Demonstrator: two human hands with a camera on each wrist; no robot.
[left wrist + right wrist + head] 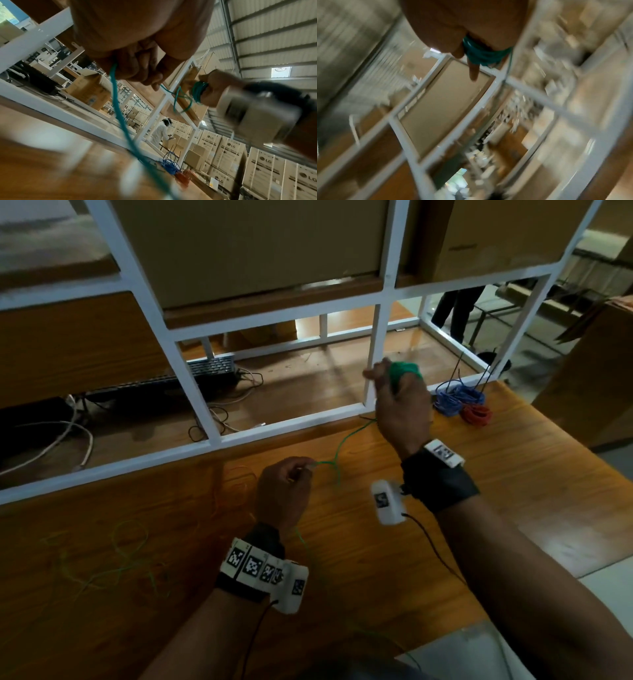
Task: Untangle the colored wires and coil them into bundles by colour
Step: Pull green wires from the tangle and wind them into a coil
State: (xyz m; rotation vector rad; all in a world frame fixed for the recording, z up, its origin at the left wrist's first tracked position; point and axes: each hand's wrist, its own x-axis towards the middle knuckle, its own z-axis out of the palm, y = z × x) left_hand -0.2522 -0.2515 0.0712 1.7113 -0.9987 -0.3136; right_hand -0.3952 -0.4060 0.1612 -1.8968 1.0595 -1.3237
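Work takes place on the wooden table [445, 542], bounded at 12 o'clock by the white metal frame [274, 426]. That rail is the hard edge; keep your winding hand clear of it.

Step in hand, as judged: coiling the green wire. The blue bundle [457, 398] and the red bundle [478, 414] already lie coiled and touching at 1 o'clock on the table. Loose yellow wire [236, 484] lies at 10 o'clock of your left hand, and more loose green and yellow loops [130, 556] lie at 8 o'clock, not yet coiled.

Your right hand [400, 405] is raised above the far table edge, with the green coil [404, 371] wound around its fingers. The right wrist view is blurred, so the exact finger wrap is uncertain, but the coil sits on the hand.

Your left hand [284, 494] pinches the green wire [342, 446] between thumb and fingers. The strand runs from that pinch toward 1 o'clock to the coil, with a kinked loop just beyond the pinch. Its tail trails back past your left wrist toward 5 o'clock.

Next move, as judged: feed slack through the left pinch, straighten the kink, then wrap another turn. Open room lies at 3 to 5 o'clock of the right forearm.
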